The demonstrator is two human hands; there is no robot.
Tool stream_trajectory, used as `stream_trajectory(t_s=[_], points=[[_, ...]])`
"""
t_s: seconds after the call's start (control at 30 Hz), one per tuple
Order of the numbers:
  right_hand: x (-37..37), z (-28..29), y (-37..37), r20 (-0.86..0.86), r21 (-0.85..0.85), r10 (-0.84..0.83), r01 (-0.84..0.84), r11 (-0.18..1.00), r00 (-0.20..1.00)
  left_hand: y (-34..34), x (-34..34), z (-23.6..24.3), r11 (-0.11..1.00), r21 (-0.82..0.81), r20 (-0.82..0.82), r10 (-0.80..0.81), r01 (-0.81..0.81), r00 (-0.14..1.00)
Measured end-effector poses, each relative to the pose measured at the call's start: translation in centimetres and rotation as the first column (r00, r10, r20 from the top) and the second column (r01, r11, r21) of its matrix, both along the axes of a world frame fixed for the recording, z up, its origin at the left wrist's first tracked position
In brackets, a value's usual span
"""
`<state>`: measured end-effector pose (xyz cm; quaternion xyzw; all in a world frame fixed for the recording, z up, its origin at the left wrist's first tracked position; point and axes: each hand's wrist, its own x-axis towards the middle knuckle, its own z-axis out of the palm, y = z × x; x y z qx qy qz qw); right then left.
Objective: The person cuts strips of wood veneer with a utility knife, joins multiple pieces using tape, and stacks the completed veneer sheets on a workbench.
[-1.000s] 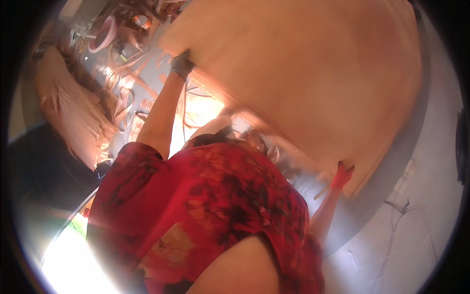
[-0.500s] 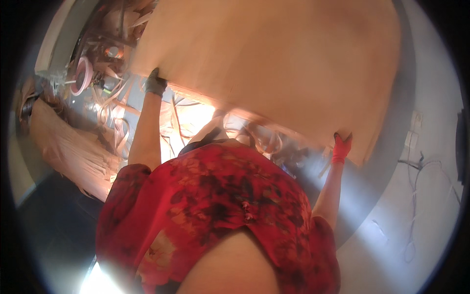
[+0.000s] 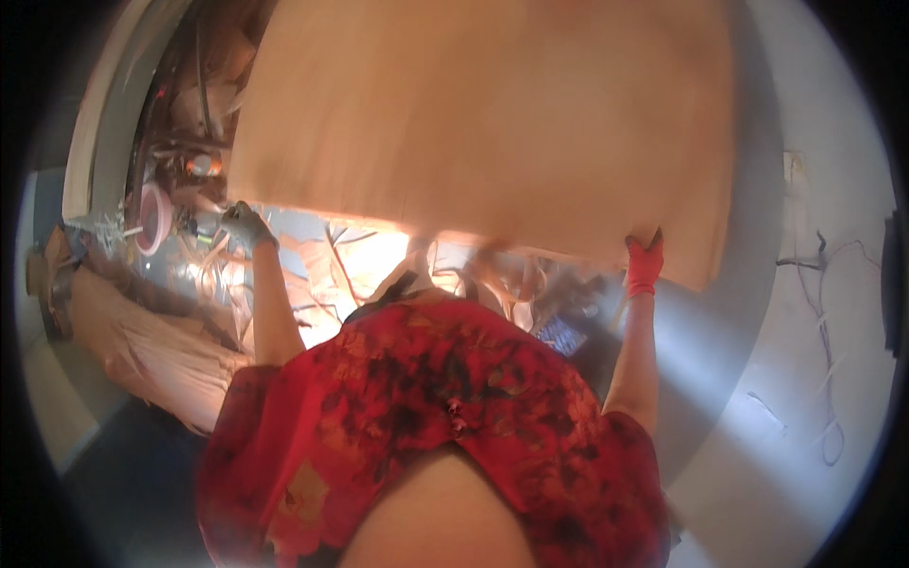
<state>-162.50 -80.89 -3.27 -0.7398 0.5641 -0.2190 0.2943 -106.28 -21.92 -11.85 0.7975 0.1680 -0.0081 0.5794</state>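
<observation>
A large, pale brown wooden board (image 3: 473,123) spreads out in front of me, its near edge running almost straight across. At its near left corner is my left hand (image 3: 248,225) in a grey glove, the fingers curled in against the corner. My right hand (image 3: 645,262) wears a red glove and grips the near edge close to the right corner, thumb on top. The fingers under the board are hidden.
Torn strips of thin wood veneer (image 3: 317,270) litter the brightly lit floor below. On the left lie a pile of veneer sheets (image 3: 156,341) and a pink round basin (image 3: 153,218). A cord (image 3: 822,322) lies on the pale floor at right.
The board has turned, its left corner coming nearer and its near edge now less slanted. My left hand has slid left to the corner; my right hand still grips the near edge.
</observation>
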Motion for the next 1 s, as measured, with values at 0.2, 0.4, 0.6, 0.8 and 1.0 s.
stream_trajectory(t_s=[0.2, 0.4, 0.6, 0.8, 1.0], points=[[2.2, 1.7, 1.2, 0.091, 0.096, 0.036, -0.045, 0.994, 0.995, -18.6, -8.4, 6.2, 0.278, 0.879, -0.081, -0.713, 0.386, 0.697], [-7.2, 2.0, 1.2, 0.649, 0.261, -0.147, -0.036, 0.965, 0.747, -22.2, -10.2, 7.9, 0.190, 0.780, -0.365, -0.635, 0.596, 0.681], [-12.5, -5.2, 9.5, 0.197, 0.532, -0.062, -0.054, 0.845, 0.979, -23.0, -10.1, 7.9, 0.177, 0.765, -0.395, -0.630, 0.619, 0.668], [-7.7, -2.7, 10.1, 0.482, 0.664, -0.496, 0.068, 0.744, 0.722, -23.5, -10.0, 8.5, 0.173, 0.754, -0.407, -0.635, 0.634, 0.657], [-18.4, 0.8, 5.0, 0.335, 0.291, -0.495, 0.412, 0.864, 0.802, -22.3, -9.9, 7.5, 0.165, 0.768, -0.392, -0.642, 0.619, 0.659]])
